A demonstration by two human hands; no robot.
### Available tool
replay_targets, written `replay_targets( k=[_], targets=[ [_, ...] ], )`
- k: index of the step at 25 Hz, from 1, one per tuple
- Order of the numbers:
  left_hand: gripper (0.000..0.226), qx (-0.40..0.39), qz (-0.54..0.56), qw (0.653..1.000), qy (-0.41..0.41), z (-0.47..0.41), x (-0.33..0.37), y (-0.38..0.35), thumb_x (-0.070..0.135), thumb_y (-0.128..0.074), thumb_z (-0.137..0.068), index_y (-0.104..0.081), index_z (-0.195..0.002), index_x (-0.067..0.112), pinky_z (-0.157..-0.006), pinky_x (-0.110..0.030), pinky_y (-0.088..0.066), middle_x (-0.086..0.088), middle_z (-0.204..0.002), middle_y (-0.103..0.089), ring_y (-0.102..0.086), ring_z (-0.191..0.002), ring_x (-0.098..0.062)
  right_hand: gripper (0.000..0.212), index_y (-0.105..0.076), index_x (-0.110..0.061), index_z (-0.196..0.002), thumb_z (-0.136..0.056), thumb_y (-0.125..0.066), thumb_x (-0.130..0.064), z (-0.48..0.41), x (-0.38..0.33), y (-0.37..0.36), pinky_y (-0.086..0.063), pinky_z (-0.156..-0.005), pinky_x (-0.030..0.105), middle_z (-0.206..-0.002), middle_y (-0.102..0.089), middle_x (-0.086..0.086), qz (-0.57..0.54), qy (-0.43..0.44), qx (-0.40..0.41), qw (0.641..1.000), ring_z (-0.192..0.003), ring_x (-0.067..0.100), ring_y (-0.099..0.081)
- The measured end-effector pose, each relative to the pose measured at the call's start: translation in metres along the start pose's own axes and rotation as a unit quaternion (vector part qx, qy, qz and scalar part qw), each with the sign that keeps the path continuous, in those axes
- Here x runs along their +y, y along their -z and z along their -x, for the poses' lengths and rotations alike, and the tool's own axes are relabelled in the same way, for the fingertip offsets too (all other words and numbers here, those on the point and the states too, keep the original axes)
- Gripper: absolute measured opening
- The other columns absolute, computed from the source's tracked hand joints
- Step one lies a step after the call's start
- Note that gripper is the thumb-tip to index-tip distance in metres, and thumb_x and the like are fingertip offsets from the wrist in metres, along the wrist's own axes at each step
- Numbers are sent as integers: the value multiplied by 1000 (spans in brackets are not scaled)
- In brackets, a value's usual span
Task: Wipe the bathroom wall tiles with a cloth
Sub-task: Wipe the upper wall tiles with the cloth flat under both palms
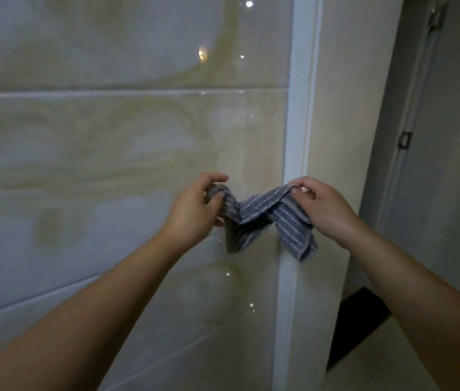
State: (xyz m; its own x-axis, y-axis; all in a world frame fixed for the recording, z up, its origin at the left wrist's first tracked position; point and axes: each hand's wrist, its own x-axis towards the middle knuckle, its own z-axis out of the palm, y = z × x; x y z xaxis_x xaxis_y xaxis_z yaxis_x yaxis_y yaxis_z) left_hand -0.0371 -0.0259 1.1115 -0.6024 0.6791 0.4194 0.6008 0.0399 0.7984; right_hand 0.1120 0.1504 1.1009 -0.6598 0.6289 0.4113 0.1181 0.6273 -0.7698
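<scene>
A grey cloth with thin white stripes (268, 218) hangs twisted between both of my hands, held in the air just in front of the wall. My left hand (195, 210) grips its left end in a closed fist. My right hand (324, 207) pinches its right end, and a fold of the cloth dangles below that hand. Behind them are the glossy beige and grey marbled wall tiles (110, 136), laid in wide rows with pale grout lines. The cloth is not pressed against the tiles.
A white corner trim strip (299, 108) runs down the wall's outer edge, right behind the cloth. Past it lies a plain beige side face (350, 94), then a door frame with a metal latch plate (405, 140). A dark threshold strip (361, 320) crosses the floor at the lower right.
</scene>
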Motion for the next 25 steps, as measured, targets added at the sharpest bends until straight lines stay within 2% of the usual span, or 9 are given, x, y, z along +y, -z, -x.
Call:
replay_targets(
  k=[2, 6, 9, 11, 14, 16, 18, 21, 25],
  targets=[
    [19, 127, -21, 991, -31, 4, 62, 64, 8, -47, -102, -59, -107, 22, -57, -28, -59, -3, -92, -63, -63, -64, -15, 15, -61, -27, -100, -101, -46, -30, -27, -71, 20, -45, -68, 28, -82, -64, -6, 19, 92, 6, 996, -76, 7, -60],
    [20, 77, -45, 996, -20, 0, 80, 96, 27, -64, -94, -60, -113, 22, -80, -34, -59, -2, -103, -64, -66, -92, -20, 21, -56, -18, -96, -103, -40, -30, -45, -96, 23, -36, -65, 31, -85, -58, 0, 6, 84, 22, 996, -76, 16, -52],
    [57, 53, -227, 972, -33, 8, 100, 130, 29, -85, -73, -52, -120, 28, -92, -30, -53, 2, -117, -53, -60, -102, -14, 20, -57, -15, -98, -102, -41, -27, -49, -125, 24, -42, -71, 33, -91, -59, 2, -99, 53, -17, 994, -81, 15, -55],
    [51, 76, -287, 954, -47, 12, 113, 152, 21, -82, -77, -53, -118, 28, -92, -30, -52, 2, -115, -53, -58, -100, -13, 10, -58, -13, -96, -92, -53, -21, -51, -146, 26, -43, -73, 34, -95, -57, 3, -196, 60, -79, 976, -83, 18, -54],
    [17, 94, -249, 963, -32, 11, 124, 182, 18, -72, -87, -63, -102, 22, -73, -33, -54, 0, -95, -66, -62, -83, -15, 50, -52, -22, -114, -67, -60, -7, -54, -169, 32, -44, -80, 33, -109, -54, 8, -202, 71, -199, 956, -94, 21, -55],
    [8, 60, -187, 981, -5, 12, 130, 205, 15, -66, -91, -68, -98, 19, -75, -34, -55, -5, -94, -68, -64, -86, -19, 63, -46, -26, -127, -73, -63, 3, -58, -183, 33, -48, -80, 33, -115, -54, 7, -80, 88, -173, 978, -98, 21, -56],
    [12, 14, -142, 989, 29, 13, 137, 228, 13, -61, -94, -69, -103, 14, -87, -36, -55, -11, -104, -68, -64, -99, -23, 58, -48, -22, -129, -81, -65, 5, -62, -198, 32, -51, -76, 29, -114, -58, 4, -43, 110, -109, 987, -98, 18, -59],
    [19, 5, -76, 995, 58, 16, 147, 259, 13, -55, -96, -67, -110, 11, -93, -41, -52, -14, -109, -68, -63, -103, -26, 31, -61, -14, -107, -82, -68, 2, -69, -220, 29, -50, -64, 23, -96, -65, 4, -49, 153, -33, 986, -83, 15, -62],
    [19, 36, 13, 997, 68, 23, 160, 285, 21, -50, -100, -64, -111, 13, -55, -26, -56, -11, -95, -67, -67, -79, -19, 10, -58, -13, -81, -86, -66, -10, -78, -245, 23, -54, -69, 37, -79, -64, 8, -31, 156, 14, 987, -74, 24, -63]
  ],
)
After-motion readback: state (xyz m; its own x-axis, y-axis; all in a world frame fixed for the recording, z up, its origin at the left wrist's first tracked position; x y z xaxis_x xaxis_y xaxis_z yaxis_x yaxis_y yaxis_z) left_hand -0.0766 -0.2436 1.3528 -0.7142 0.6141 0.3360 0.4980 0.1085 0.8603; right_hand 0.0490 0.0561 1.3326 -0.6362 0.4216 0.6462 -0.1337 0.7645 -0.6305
